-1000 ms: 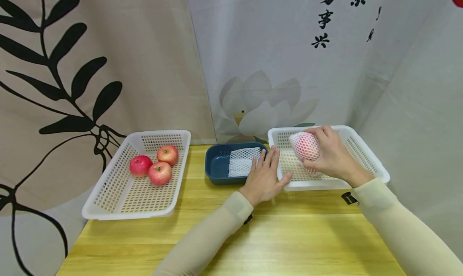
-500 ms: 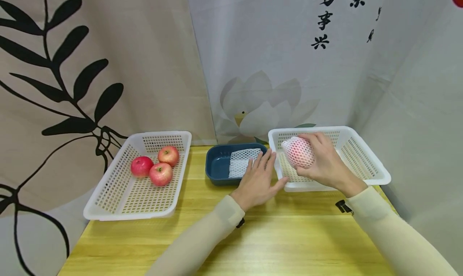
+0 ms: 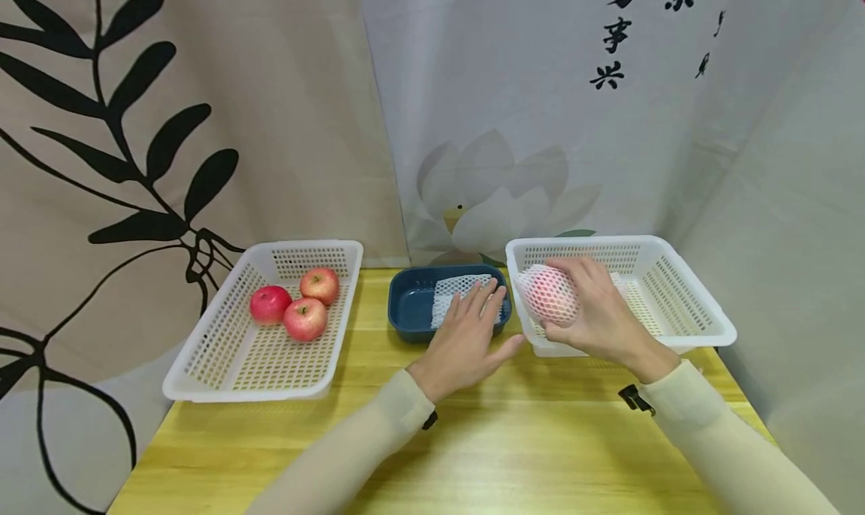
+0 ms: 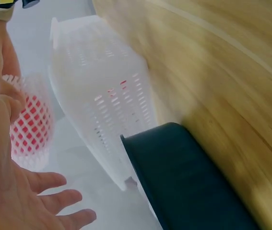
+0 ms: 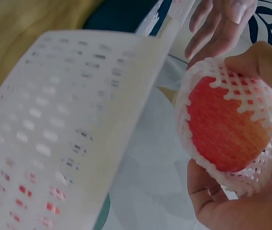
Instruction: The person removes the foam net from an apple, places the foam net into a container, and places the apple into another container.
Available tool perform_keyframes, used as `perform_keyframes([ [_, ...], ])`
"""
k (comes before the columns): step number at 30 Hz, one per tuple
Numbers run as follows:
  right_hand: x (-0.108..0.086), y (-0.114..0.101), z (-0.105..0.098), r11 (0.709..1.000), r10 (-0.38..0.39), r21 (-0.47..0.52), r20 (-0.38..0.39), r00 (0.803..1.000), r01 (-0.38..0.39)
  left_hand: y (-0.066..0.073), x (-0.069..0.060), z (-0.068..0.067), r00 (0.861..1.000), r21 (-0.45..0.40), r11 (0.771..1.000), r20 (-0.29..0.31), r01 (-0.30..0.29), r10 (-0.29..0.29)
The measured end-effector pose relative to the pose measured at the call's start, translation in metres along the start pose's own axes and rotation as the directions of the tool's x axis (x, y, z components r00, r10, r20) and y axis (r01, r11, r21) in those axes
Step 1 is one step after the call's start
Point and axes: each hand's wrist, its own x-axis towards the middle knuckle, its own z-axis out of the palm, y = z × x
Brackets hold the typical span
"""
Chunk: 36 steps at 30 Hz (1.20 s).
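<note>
My right hand (image 3: pixel 601 316) grips an apple (image 3: pixel 550 295) in a white foam net, above the left part of the right-hand white basket (image 3: pixel 696 305). In the right wrist view, the net opens at one side and bare red skin of the apple (image 5: pixel 227 127) shows. My left hand (image 3: pixel 466 342) is spread with straight fingers and holds nothing. It hovers by the front right of a dark blue tub (image 3: pixel 412 305), apart from the apple. Inside the tub lies a flat white foam net (image 3: pixel 446 297), partly covered by my left fingers.
At left, a white basket (image 3: pixel 236 361) holds three bare apples (image 3: pixel 305 319). Red patches show through the slots of the right basket's wall (image 5: pixel 44 120). All stand on a wooden table (image 3: pixel 507 440), with a printed curtain (image 3: pixel 304 124) behind.
My right hand has carried the netted apple leftward, from over the basket's middle toward its left side. My left hand has drawn left and slightly back, its fingers staying spread.
</note>
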Motion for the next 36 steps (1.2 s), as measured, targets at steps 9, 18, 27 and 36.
perform_keyframes([
  [9, -0.007, -0.007, 0.014, 0.999, -0.040, 0.016, -0.008, 0.999, 0.041, -0.014, -0.020, -0.010, 0.999, -0.011, 1.000, -0.030, -0.023, 0.022],
  [18, -0.013, -0.017, 0.031, 0.996, -0.085, 0.026, 0.025, 0.996, 0.084, -0.030, -0.042, -0.011, 0.999, 0.008, 1.000, -0.044, -0.009, 0.009],
  [27, -0.013, -0.032, 0.042, 0.993, -0.108, 0.053, 0.050, 0.993, 0.106, -0.043, -0.059, -0.016, 0.993, 0.007, 0.999, -0.107, -0.051, 0.052],
  [36, -0.019, -0.042, 0.060, 0.985, -0.148, 0.109, 0.107, 0.983, 0.137, -0.056, -0.082, -0.018, 0.992, 0.008, 0.999, -0.114, -0.052, 0.052],
])
